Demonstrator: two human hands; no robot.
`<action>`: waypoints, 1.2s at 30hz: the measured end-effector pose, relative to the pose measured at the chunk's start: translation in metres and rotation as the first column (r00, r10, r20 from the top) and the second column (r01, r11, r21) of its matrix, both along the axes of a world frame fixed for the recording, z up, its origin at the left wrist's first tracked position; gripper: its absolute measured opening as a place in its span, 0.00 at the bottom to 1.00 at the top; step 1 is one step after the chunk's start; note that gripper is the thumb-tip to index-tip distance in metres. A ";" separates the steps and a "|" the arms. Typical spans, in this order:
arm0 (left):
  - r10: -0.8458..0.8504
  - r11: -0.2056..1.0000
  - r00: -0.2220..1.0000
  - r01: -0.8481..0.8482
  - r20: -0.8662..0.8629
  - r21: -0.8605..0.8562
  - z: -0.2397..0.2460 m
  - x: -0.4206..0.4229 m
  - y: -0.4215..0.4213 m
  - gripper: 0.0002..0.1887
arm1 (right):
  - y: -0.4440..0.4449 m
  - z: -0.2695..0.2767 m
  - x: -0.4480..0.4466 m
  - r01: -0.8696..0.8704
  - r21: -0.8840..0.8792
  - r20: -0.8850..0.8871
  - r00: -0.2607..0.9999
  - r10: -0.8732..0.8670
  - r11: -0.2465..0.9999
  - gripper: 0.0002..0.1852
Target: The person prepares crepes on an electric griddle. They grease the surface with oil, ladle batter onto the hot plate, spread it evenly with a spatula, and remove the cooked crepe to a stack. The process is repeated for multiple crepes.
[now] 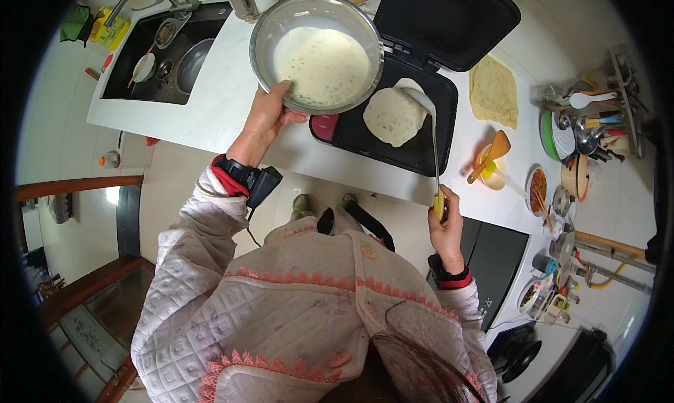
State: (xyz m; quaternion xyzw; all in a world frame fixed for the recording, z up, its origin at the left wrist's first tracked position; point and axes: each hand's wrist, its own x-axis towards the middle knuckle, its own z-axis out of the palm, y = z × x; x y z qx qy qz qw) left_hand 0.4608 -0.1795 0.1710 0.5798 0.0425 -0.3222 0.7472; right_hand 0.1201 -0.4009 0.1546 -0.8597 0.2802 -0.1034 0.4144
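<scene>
My left hand (271, 108) grips the rim of a metal mixing bowl (318, 100) with pale batter (326, 60) and green flecks in it. The bowl is held over the counter, overlapping the left edge of an open black electric griddle (445, 139). My right hand (447, 218) holds the yellow handle of a metal ladle (435, 139). The ladle's head touches a pool of batter (392, 121) on the griddle plate. The raised black lid (447, 18) stands behind. A folded flatbread (493, 91) lies on the counter right of the griddle.
Right of the griddle, a wooden spatula (491, 155) rests on a small bowl (495, 177), near a plate of reddish-brown food (538, 190) with chopsticks. A utensil rack (626, 103) stands farther right. At left is a black sink (163, 95) holding a metal bowl (194, 68) and a white bowl (145, 67).
</scene>
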 end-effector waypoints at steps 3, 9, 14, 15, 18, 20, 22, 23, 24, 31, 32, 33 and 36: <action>-0.003 0.999 1.000 0.002 0.017 0.052 0.002 -0.001 0.001 0.24 | 0.007 -0.004 0.000 0.001 0.001 0.091 0.996 -0.001 1.000 0.26; -0.017 0.998 1.000 0.015 0.026 0.069 0.006 -0.002 0.000 0.24 | 0.014 -0.011 0.002 -0.007 0.073 0.105 0.994 -0.001 0.997 0.26; -0.027 0.996 0.999 0.024 0.037 0.091 0.006 -0.002 0.001 0.25 | 0.012 -0.014 0.006 0.036 0.152 0.159 0.986 -0.060 0.988 0.26; -0.031 0.995 0.999 0.027 0.041 0.097 0.006 -0.002 0.002 0.24 | 0.013 -0.015 0.006 -0.008 0.128 0.242 0.970 -0.024 0.992 0.26; -0.031 0.996 0.999 0.029 0.030 0.085 0.006 -0.002 0.003 0.24 | 0.011 -0.017 0.005 0.043 0.168 0.165 0.984 -0.071 0.985 0.26; -0.019 0.998 1.000 0.017 0.023 0.067 0.006 0.000 0.002 0.24 | 0.010 -0.019 0.002 0.038 0.206 0.157 0.985 -0.071 0.978 0.27; 0.001 0.998 1.000 -0.002 0.018 0.063 0.007 -0.001 0.002 0.24 | 0.010 -0.022 0.001 0.012 0.262 0.223 0.972 -0.073 0.965 0.27; 0.003 0.998 1.000 -0.003 0.011 0.058 0.007 -0.001 0.002 0.23 | 0.008 -0.023 0.000 0.033 0.262 0.183 0.979 -0.084 0.965 0.27; 0.002 0.999 1.000 -0.003 0.014 0.051 0.008 -0.002 0.002 0.23 | 0.008 -0.025 0.002 0.031 0.284 0.153 0.985 -0.077 0.958 0.27; -0.004 0.996 1.000 0.003 0.011 0.086 0.013 -0.005 0.002 0.22 | 0.013 -0.020 0.006 0.026 0.322 0.208 0.973 -0.098 0.946 0.28; -0.010 0.997 1.000 0.009 0.013 0.075 0.014 -0.005 0.001 0.22 | 0.013 -0.015 0.003 0.153 0.554 0.037 0.977 -0.208 0.818 0.27; -0.014 0.998 1.000 0.013 0.015 0.066 0.014 -0.006 0.001 0.22 | 0.015 -0.014 0.002 0.112 0.522 0.087 0.979 -0.183 0.846 0.27; -0.013 0.998 1.000 0.012 0.026 0.056 0.014 -0.006 0.002 0.22 | 0.018 -0.010 0.001 0.111 0.510 0.124 0.972 -0.200 0.853 0.27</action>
